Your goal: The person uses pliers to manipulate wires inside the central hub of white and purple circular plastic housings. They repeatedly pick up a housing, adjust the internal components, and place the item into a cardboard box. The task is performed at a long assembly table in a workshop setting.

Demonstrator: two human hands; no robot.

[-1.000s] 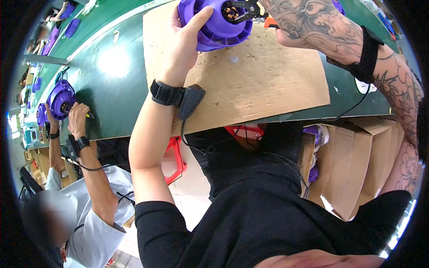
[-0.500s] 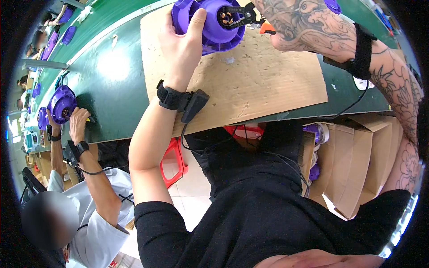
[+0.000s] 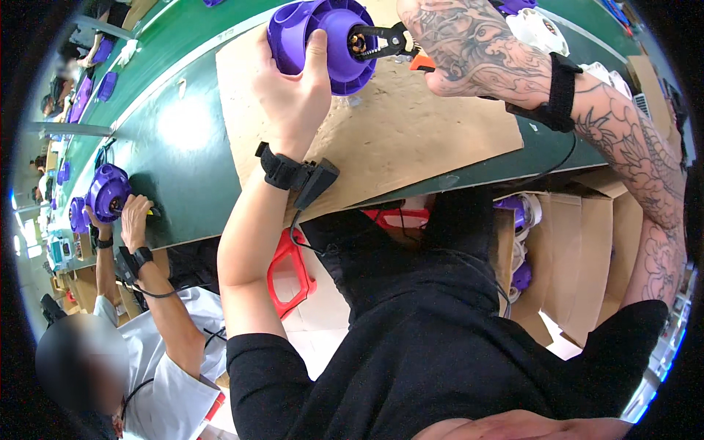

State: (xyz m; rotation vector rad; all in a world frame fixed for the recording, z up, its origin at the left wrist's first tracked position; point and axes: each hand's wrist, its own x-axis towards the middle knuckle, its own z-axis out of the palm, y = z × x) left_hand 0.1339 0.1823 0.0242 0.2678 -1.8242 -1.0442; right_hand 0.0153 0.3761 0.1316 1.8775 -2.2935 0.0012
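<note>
My left hand [image 3: 293, 95] grips a round purple plastic housing [image 3: 334, 40], tilted on its side over a brown cardboard sheet [image 3: 396, 132] on the green workbench [image 3: 169, 147]. My right hand [image 3: 462, 48] holds black pliers with orange handles [image 3: 392, 44]; their jaws reach into the brass-coloured centre of the housing. Both wrists wear black straps with a small device.
To my left a co-worker in white [image 3: 161, 345] works on another purple housing [image 3: 108, 192] at the bench edge. More purple parts lie along the far left. A red stool [image 3: 290, 268] stands under the bench; open cardboard boxes [image 3: 579, 257] with parts sit at right.
The housing and both hands have shifted slightly; the pliers stay in the housing's centre. The co-worker keeps working on the other housing.
</note>
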